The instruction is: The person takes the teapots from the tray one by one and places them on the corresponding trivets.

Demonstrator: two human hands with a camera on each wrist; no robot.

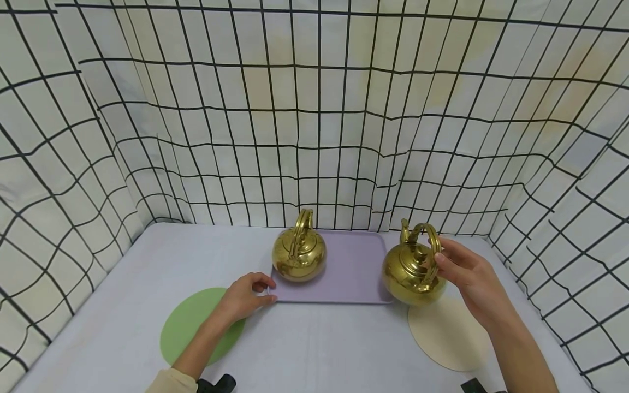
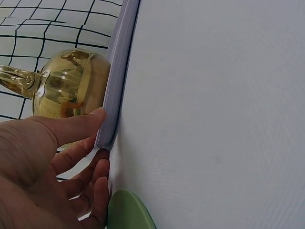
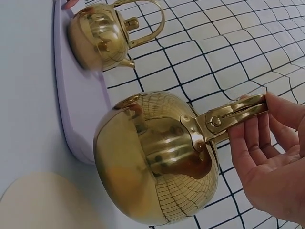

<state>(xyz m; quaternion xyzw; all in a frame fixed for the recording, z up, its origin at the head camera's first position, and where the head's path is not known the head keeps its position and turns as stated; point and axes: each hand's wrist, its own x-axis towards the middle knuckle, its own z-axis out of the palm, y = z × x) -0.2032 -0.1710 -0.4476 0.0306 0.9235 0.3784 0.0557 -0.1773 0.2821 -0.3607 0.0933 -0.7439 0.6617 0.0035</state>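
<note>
My right hand (image 1: 472, 284) grips the arched handle of a shiny brass teapot (image 1: 413, 275). In the right wrist view that teapot (image 3: 157, 162) appears raised above the table, near the right end of a lilac tray (image 1: 354, 267). A second brass teapot (image 1: 300, 256) stands on the tray's left part, its handle upright. At the tray's front left corner is my left hand (image 1: 248, 292). The left wrist view shows its thumb on the tray rim (image 2: 112, 105) and the other fingers around the corner, pinching it.
A green round mat (image 1: 189, 322) lies on the white table (image 1: 314, 349) at left, partly under my left forearm. On the right lies a cream round mat (image 1: 449, 338). White cloth walls with a black grid (image 1: 319, 136) enclose the back and sides.
</note>
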